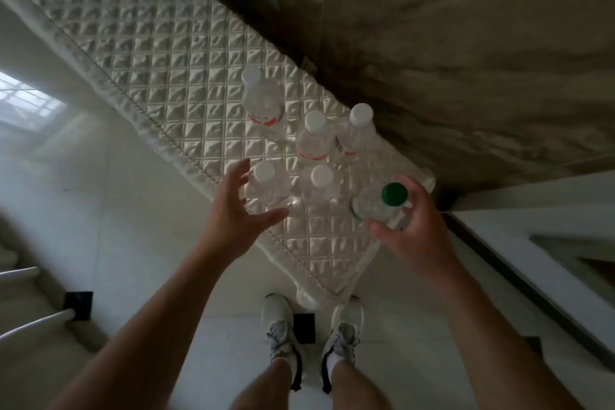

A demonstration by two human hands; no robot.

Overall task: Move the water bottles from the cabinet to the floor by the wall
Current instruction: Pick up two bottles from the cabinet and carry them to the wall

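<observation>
Quilted cream cover (159, 53) lies over the cabinet top, which runs along a marbled wall (466, 43). Six clear water bottles stand upright on it, clustered toward its near end. Five have white caps: one alone farthest back (261, 100), a pair side by side in the middle (314, 136) (357, 130), and two nearer the front edge (266, 185) (319, 185). The green-capped bottle (382, 206) stands at the near end. Right hand (409, 226) is wrapped around the green-capped bottle. Left hand (236, 210) is spread wide, fingers curved just beside the front-left white-capped bottle; contact cannot be confirmed. Sneakers (312, 329) on pale floor tile below.
</observation>
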